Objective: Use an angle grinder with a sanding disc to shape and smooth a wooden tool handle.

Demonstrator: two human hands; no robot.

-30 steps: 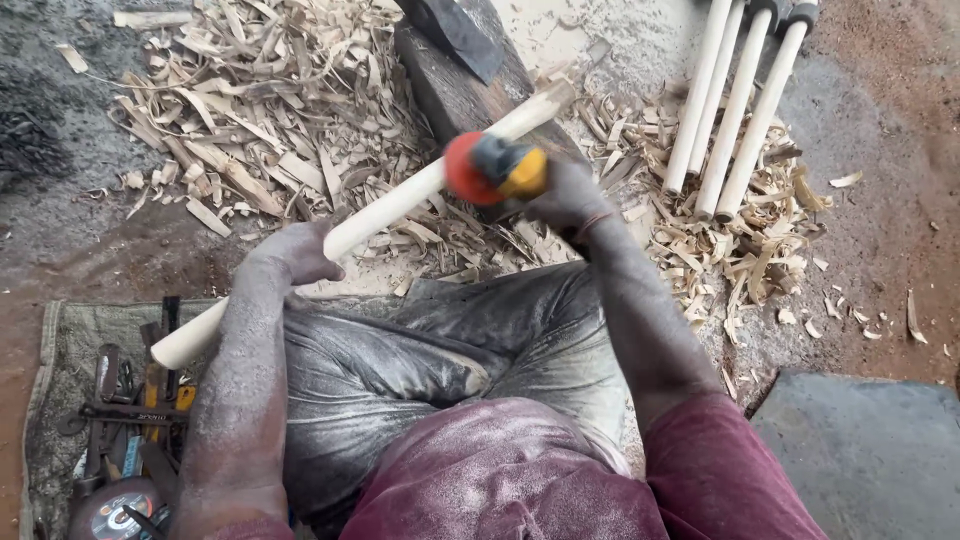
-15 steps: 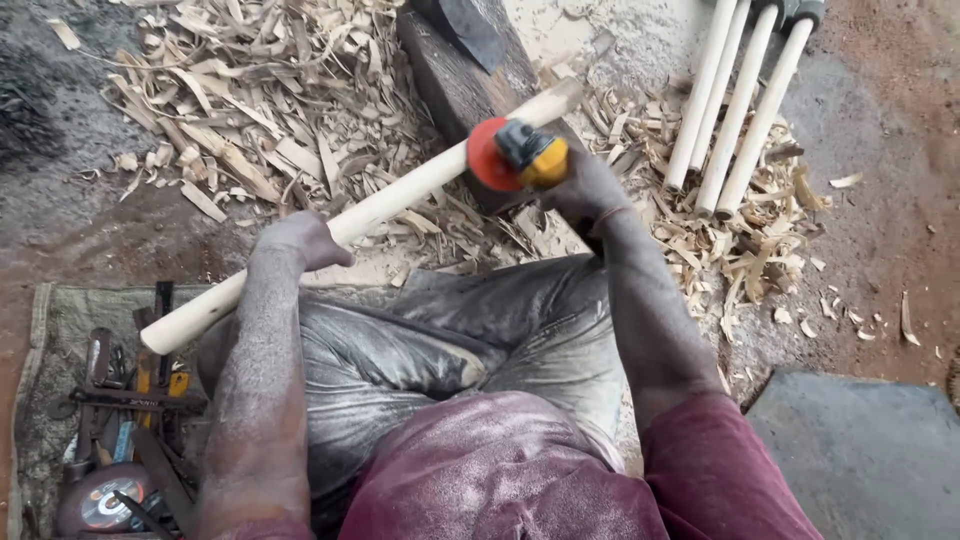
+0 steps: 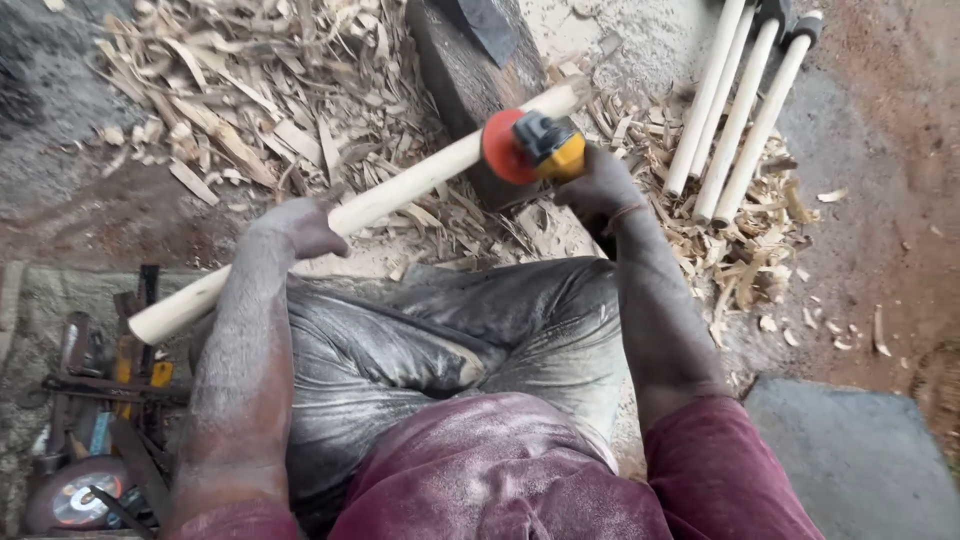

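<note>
Item: pale wooden pole [image 3: 400, 192], long and round. We hold it slantwise across our lap, far end resting on a dark wooden block [image 3: 455, 75], near end jutting past our left knee over the floor.

Left hand [image 3: 300, 225]: wrapped shut around the pole near its middle, pinning it.

Right hand [image 3: 598, 185]: closed on a yellow power sander [image 3: 545, 145]; its red disc [image 3: 500, 148] sits against the pole toward the far end.

Handling, as we judge it: stiff and fairly light for its length. The dusty, smoothed surface would tend to roll or slip in the palm, so a full wrap at mid-length, well apart from the disc, is the sound place to hold.

Surroundings: wood shavings [image 3: 250, 110] heaped on the ground around the block; four finished poles [image 3: 735, 115] lying side by side to the right; a cloth [image 3: 45, 310] at left bearing hand tools [image 3: 115, 370] and a round disc [image 3: 65, 495]; a grey slab [image 3: 860, 460] at lower right.

Hard to make out: the fingers of both hands are largely hidden behind the pole and the sander. The sander's rear is covered by the hand. The finished poles are cut off at the top edge, and the tools on the cloth are too jumbled to identify singly.
</note>
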